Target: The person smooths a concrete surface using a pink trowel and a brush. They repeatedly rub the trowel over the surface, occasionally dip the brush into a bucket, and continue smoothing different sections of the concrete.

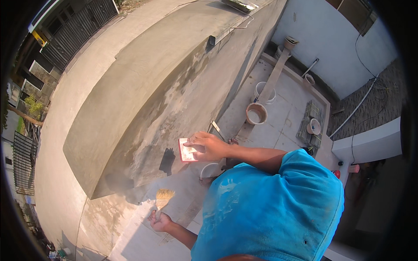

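Observation:
My left hand (160,221) is closed round the handle of a brush (164,197) with pale straw-coloured bristles, held low with the bristles up, near the foot of a grey plastered wall (174,117). Higher up, my right hand (211,147) grips a small rectangular block (187,150), whitish on its face and red along the edge. The block is in front of the wall; whether it touches cannot be told. Dark damp patches mark the plaster, and a shadow falls on it beside the block. Part of a pale round container (210,170) shows below my right forearm.
A long plank (275,78) runs across the tiled floor (283,108). By it stand a brown-rimmed bucket (256,114) and a white bucket (268,96). Farther right, a small tub (313,126) sits by a slatted piece (308,114). A pipe (355,108) leans by the stone-clad wall.

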The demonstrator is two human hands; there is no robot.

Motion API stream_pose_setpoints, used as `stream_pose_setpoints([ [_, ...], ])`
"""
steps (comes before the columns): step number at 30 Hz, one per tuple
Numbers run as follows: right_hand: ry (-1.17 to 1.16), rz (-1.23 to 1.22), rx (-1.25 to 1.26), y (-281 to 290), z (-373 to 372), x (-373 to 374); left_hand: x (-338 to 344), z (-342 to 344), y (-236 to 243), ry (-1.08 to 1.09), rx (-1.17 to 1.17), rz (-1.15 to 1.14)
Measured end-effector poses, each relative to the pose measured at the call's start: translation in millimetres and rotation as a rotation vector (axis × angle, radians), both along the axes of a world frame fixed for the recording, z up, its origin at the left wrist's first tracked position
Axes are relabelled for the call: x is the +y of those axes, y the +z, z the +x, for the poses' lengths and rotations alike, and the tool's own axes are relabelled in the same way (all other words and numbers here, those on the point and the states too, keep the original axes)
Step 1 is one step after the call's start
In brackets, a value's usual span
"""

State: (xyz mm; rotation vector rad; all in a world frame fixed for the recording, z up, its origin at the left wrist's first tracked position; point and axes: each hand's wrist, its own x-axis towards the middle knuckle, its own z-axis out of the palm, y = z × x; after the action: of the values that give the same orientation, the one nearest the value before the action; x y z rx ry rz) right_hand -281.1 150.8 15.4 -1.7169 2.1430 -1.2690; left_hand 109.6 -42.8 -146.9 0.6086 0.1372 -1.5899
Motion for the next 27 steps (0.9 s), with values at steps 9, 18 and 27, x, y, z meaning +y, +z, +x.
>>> stream_pose_setpoints([
  [9, -0.484, -0.340, -1.296, -64.5, -160.8, 129.7, 43.6, -170.8, 27.0, -0.389, -0.081, 0.229],
  [18, -0.715, -0.706, -1.762, -180.5, -248.2, 220.7, 104.3, -340.8, 67.1, -0.746, -0.384, 0.246],
  [27, -1.314, -0.696, -1.730, -259.0, -222.3, 359.9, 147.3, -498.9, 38.5, -1.255, -0.774, -0.083],
])
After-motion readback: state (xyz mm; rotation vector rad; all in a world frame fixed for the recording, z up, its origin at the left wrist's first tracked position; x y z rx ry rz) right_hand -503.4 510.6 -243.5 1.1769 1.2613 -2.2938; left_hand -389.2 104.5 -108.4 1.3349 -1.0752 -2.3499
